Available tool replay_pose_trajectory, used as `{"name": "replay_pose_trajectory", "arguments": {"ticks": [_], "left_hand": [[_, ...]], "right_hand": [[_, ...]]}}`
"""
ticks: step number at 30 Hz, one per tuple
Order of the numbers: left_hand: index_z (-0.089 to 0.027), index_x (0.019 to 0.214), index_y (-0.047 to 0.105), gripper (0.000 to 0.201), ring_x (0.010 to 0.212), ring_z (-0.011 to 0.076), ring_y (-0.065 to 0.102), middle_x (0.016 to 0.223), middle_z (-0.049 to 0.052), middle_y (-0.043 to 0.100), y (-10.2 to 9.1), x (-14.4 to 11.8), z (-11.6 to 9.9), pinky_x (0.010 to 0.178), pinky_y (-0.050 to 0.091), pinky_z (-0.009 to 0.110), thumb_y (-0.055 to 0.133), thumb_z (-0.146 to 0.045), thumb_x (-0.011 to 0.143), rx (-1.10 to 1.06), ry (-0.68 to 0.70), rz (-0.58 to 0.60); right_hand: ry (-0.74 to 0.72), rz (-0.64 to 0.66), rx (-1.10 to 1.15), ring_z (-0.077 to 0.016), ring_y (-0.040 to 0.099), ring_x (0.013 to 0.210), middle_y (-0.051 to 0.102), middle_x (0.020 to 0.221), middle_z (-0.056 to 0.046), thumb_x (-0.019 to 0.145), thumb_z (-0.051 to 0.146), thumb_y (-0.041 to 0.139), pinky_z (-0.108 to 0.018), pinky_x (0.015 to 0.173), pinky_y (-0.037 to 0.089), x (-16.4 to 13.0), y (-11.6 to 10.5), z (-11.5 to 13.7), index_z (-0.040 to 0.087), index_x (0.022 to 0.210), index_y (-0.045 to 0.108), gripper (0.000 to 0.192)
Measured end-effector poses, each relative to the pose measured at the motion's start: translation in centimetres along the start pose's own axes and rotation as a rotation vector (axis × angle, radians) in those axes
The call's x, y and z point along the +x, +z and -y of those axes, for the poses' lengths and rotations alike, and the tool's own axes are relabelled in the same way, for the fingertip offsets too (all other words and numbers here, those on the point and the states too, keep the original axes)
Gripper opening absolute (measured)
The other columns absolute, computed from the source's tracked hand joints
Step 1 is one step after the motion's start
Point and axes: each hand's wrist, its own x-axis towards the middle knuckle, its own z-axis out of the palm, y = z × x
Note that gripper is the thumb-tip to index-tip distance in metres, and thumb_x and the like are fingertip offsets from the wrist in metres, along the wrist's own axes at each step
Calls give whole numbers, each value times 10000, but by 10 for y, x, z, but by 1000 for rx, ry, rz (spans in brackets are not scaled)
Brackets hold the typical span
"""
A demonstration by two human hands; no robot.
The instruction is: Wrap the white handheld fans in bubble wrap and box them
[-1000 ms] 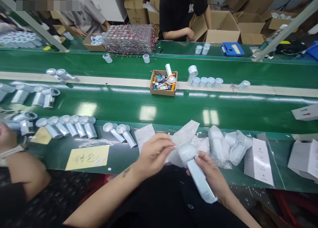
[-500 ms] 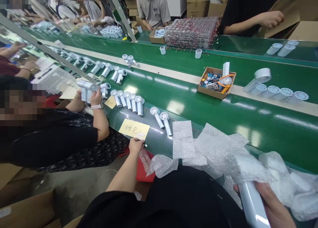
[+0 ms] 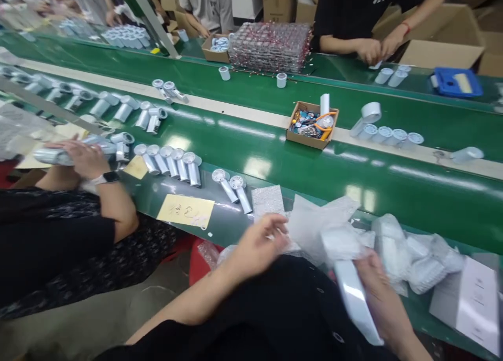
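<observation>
My right hand [image 3: 379,285] is closed around a pale blue handheld fan [image 3: 356,301], its handle tilted down toward me. Clear bubble wrap [image 3: 341,241] covers the fan's head. To the left, my left hand [image 3: 261,244] hovers over the bench edge, fingers apart and slightly bent, with nothing visible in it. Behind that hand lies a flat bubble wrap piece [image 3: 268,201]. More bubble wrap [image 3: 310,222] spreads between my hands. Two unwrapped handheld fans [image 3: 240,192] lie farther left on the bench.
A yellow paper with handwriting [image 3: 178,210] lies left, beyond it a row of fans [image 3: 168,162]. Wrapped fans [image 3: 393,245] and a white box [image 3: 471,303] are right. A parts carton [image 3: 308,138] stands across the green belt [image 3: 236,135]. A co-worker's hand [image 3: 88,162] is at left.
My left hand has moved from the yellow paper's edge rightward toward the wrapped fan head, its fingers opening. My right hand still holds the fan. The view has turned right, showing a white box.
</observation>
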Motion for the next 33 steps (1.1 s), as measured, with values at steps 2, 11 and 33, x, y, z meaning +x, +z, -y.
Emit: {"name": "replay_pose_trajectory", "arguments": {"ticks": [2, 11, 33], "left_hand": [[-178, 1161, 576, 517, 692, 137, 605, 962, 62, 652, 43, 1, -26, 598, 501, 255, 687, -503, 774, 33, 203, 129], [-198, 911, 657, 256, 774, 185, 641, 826, 53, 692, 10, 20, -8, 688, 502, 272, 447, -344, 912, 560, 274, 278], [-204, 974, 602, 217, 783, 189, 618, 896, 42, 675, 80, 44, -59, 711, 456, 297, 609, -305, 782, 480, 290, 624]], "right_hand": [[-28, 65, -6, -141, 575, 513, 640, 653, 67, 665, 607, 777, -235, 484, 436, 1, 6, 3, 292, 941, 521, 491], [-117, -3, -61, -132, 512, 579, 553, 666, 49, 727, 586, 736, -236, 524, 413, -4, -20, -14, 253, 788, 504, 409], [-26, 127, 421, -118, 552, 583, 605, 656, 35, 648, 441, 857, -272, 624, 461, -6, -15, 11, 193, 830, 616, 391]]}}
